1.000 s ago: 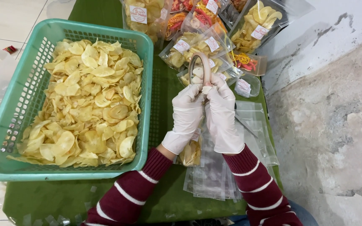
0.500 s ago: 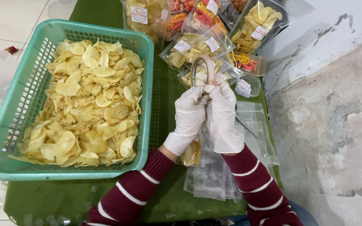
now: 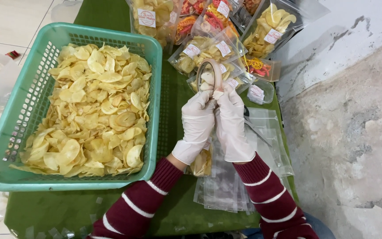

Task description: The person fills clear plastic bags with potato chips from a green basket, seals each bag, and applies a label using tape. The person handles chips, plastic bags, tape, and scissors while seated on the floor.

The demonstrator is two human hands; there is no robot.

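Grip: both your gloved hands are closed on the tape roll (image 3: pixel 212 74); your left hand (image 3: pixel 198 121) pinches its lower left edge, your right hand (image 3: pixel 231 119) pinches the lower right edge, fingertips touching each other just under the roll

Tape roll: a tan ring standing on edge, its open face tilted toward you, held above the green table (image 3: pixel 111 208) and in front of the filled bags

Which way it lies: straight ahead of your knuckles, directly past your fingertips; its plane runs roughly left to right, so neither hand is nearer, both meet it at the bottom rim

Below the roll: a small clear bag of chips (image 3: pixel 201 161) sits under your left wrist, partly hidden by it; I cannot tell whether any finger also holds it

Nearer you than the roll: a stack of empty clear bags (image 3: pixel 226 190) lies flat under and beside your right forearm

Left of the roll: the green basket (image 3: pixel 158 106), heaped with pale yellow chips (image 3: pixel 93 110), its right wall close beside your left hand but apart from it

Beyond the roll: sealed labelled bags (image 3: pixel 208 46) of yellow and reddish snacks, crowded together at the table's far end

Right of the roll: bare, rough grey floor (image 3: pixel 354 146) past the table edge
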